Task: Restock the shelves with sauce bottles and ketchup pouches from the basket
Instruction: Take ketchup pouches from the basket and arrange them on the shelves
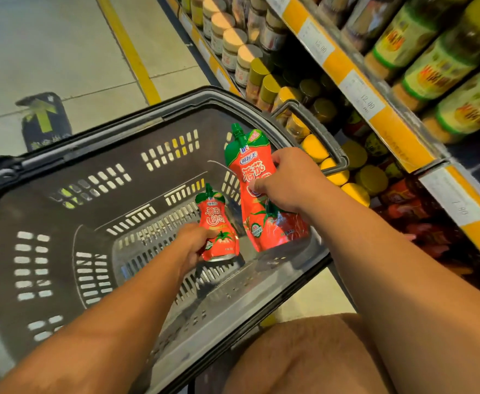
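The large ketchup pouch [257,191], spout up, is being gripped by the right hand [287,180], nearer the shelf [375,103]; the small ketchup pouch [217,223] is being gripped by the left hand [196,240].

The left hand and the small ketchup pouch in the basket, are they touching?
Touching. The head view shows the left hand with its fingers curled round the lower part of the small ketchup pouch.
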Action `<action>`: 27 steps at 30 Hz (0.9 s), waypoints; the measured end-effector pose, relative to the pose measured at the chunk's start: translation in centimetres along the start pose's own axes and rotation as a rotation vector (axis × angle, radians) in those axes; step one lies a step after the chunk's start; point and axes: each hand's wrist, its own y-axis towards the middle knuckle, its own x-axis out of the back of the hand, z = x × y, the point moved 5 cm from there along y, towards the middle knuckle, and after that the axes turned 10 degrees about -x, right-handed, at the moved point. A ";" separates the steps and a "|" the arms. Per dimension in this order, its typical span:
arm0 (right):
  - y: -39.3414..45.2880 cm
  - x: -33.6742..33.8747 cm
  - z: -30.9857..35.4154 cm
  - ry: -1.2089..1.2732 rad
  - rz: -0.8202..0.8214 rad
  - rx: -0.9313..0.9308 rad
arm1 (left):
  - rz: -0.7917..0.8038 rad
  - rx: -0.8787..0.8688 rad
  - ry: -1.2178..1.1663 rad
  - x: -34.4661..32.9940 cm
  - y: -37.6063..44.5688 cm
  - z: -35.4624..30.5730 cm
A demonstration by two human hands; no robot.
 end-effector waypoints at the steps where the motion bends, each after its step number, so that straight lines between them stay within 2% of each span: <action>1: -0.4 0.2 -0.1 0.019 0.002 0.003 | 0.010 -0.026 -0.022 0.4 -0.9 -0.6; 11: -7.2 3.7 0.4 0.292 -0.090 0.085 | 0.205 -0.263 -0.219 3.3 -14.0 -6.6; 18: -12.2 4.9 0.3 0.584 -0.269 0.140 | 0.247 -0.462 -0.248 5.1 -22.8 -11.9; 27: -19.0 4.9 -4.5 0.997 -0.467 0.141 | 0.338 -0.600 -0.258 4.3 -29.9 -16.6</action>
